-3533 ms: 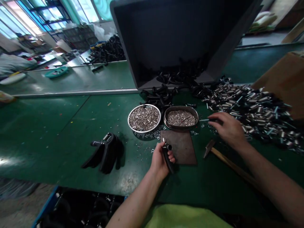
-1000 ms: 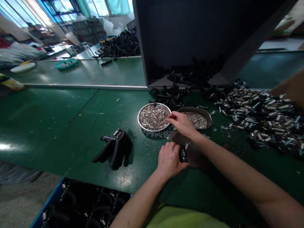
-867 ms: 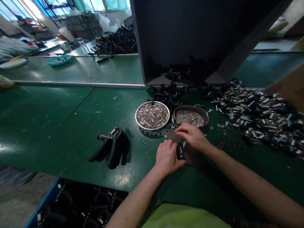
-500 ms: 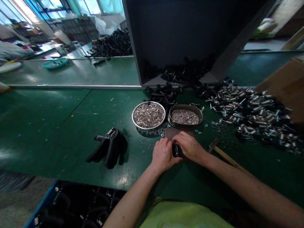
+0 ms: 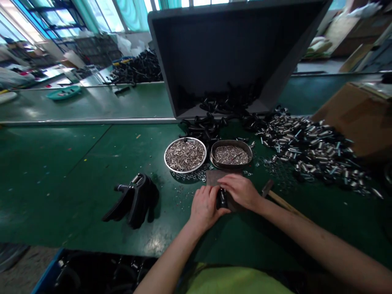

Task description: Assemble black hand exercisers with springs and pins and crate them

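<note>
A: what's the big stuff here?

B: long green-painted surface (image 5: 55, 163), running out of frame both sides. Big grey plastic bin (image 5: 211, 45) tipped toward us at the back, inside too dark to read much, black parts (image 5: 202, 128) spilling out. Brown cardboard box (image 5: 358, 116) at right, cut off by the edge. Bottom left, a blue-rimmed crate (image 5: 49, 271), mostly cropped, contents a dark blur.

A: and mid-size?

B: heap of silvery and black metal parts (image 5: 315, 151) on the right, then a forked black assembly with a silvery coil (image 5: 137, 204) at left. Wooden-handled hammer (image 5: 283, 201), handle end lost behind the right forearm. Round silvery dish of small pins (image 5: 185, 171), oval dark metal tin of tiny bits (image 5: 232, 166) just beside it, flat brown plate (image 5: 214, 176) mostly covered by the hands.

A: hands doing what?

B: left hand (image 5: 203, 208) is wrapped round a small black cylindrical piece (image 5: 222, 200) over the plate, hiding part of it. Right hand (image 5: 243, 192) has its fingertips bunched at the piece's far end; can't tell if they pinch anything.

A: smallest?

B: loose metal rings (image 5: 204, 178) under the dish's edge.
</note>
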`<state>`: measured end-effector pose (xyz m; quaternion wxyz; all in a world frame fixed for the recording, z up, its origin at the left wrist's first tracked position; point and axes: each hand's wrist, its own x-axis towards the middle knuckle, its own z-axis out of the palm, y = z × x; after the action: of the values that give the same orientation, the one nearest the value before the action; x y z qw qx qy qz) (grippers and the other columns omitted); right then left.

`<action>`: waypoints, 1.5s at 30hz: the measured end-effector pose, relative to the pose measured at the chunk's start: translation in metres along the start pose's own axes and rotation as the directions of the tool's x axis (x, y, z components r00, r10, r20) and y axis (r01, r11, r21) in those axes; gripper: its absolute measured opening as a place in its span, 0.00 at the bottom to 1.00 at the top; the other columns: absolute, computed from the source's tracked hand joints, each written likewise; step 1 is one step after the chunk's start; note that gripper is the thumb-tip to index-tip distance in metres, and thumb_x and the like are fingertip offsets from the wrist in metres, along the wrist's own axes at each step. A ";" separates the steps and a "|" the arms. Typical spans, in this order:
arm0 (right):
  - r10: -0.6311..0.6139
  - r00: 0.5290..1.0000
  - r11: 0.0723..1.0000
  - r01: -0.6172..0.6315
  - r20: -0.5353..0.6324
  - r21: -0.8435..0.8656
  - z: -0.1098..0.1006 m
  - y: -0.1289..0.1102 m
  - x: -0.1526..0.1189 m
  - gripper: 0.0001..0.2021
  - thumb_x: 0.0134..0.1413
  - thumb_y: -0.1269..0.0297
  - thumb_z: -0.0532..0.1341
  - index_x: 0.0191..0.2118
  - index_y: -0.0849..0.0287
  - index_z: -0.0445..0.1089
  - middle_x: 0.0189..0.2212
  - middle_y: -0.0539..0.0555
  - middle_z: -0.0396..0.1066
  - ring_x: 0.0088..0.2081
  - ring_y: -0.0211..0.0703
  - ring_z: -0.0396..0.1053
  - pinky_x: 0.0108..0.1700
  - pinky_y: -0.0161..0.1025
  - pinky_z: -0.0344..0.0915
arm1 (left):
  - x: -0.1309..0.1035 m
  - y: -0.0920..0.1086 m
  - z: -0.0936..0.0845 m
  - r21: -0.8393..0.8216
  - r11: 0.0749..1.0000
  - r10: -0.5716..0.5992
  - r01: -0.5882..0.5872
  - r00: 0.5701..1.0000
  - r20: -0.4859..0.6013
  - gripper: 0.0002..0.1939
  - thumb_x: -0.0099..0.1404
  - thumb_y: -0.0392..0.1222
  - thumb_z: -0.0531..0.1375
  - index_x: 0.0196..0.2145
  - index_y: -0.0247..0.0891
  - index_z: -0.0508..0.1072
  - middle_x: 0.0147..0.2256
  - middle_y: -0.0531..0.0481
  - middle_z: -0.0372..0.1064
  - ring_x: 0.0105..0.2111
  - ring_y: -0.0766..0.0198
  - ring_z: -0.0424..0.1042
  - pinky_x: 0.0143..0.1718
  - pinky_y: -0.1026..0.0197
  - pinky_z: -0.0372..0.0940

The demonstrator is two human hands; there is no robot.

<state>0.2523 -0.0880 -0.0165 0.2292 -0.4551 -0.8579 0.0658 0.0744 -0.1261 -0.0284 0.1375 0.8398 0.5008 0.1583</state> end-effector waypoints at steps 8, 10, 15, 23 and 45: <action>0.461 0.881 0.862 -0.419 0.101 -0.285 -0.012 0.083 0.093 0.09 0.52 0.66 0.61 0.35 0.65 0.76 0.37 0.64 0.75 0.44 0.51 0.69 0.45 0.42 0.63 | 0.000 0.002 -0.004 0.018 1.000 0.020 -0.020 0.999 0.032 0.36 0.56 0.63 0.58 0.56 0.41 0.60 0.44 0.45 0.66 0.42 0.53 0.63 0.41 0.52 0.59; 0.497 0.857 0.845 -0.443 0.134 -0.300 -0.005 0.091 0.101 0.06 0.49 0.68 0.62 0.32 0.64 0.76 0.35 0.64 0.75 0.42 0.52 0.70 0.43 0.41 0.64 | 0.000 0.002 -0.005 0.019 0.999 0.030 -0.030 0.999 0.042 0.36 0.57 0.62 0.58 0.57 0.43 0.59 0.44 0.46 0.66 0.42 0.53 0.63 0.41 0.52 0.59; 0.527 0.843 0.837 -0.491 0.112 -0.240 -0.001 0.093 0.101 0.05 0.49 0.68 0.62 0.32 0.59 0.75 0.36 0.60 0.75 0.43 0.51 0.70 0.41 0.41 0.63 | 0.001 0.001 -0.010 -0.008 0.998 0.062 -0.061 0.995 0.080 0.34 0.58 0.58 0.59 0.58 0.42 0.59 0.44 0.45 0.66 0.42 0.53 0.62 0.42 0.51 0.60; 0.514 0.857 0.850 -0.513 0.023 0.117 -0.028 0.067 0.072 0.06 0.53 0.67 0.59 0.37 0.59 0.70 0.34 0.53 0.75 0.34 0.39 0.72 0.38 0.35 0.66 | 0.006 -0.001 -0.014 -0.520 0.818 -0.257 0.248 0.965 0.055 0.32 0.51 0.54 0.66 0.52 0.39 0.69 0.43 0.44 0.69 0.45 0.52 0.65 0.47 0.51 0.60; 0.354 0.924 0.656 -0.354 0.142 0.667 -0.023 -0.021 0.000 0.06 0.46 0.64 0.65 0.26 0.58 0.69 0.25 0.49 0.70 0.27 0.39 0.68 0.30 0.36 0.63 | -0.001 0.010 -0.025 -0.784 -0.509 -0.287 0.355 0.788 0.544 0.23 0.55 0.52 0.64 0.43 0.32 0.74 0.34 0.44 0.75 0.34 0.59 0.74 0.39 0.59 0.67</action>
<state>0.2466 -0.1020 0.0103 0.3626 -0.4970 -0.6680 0.4187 0.0718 -0.1299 -0.0021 0.8067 0.1455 0.3901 0.4195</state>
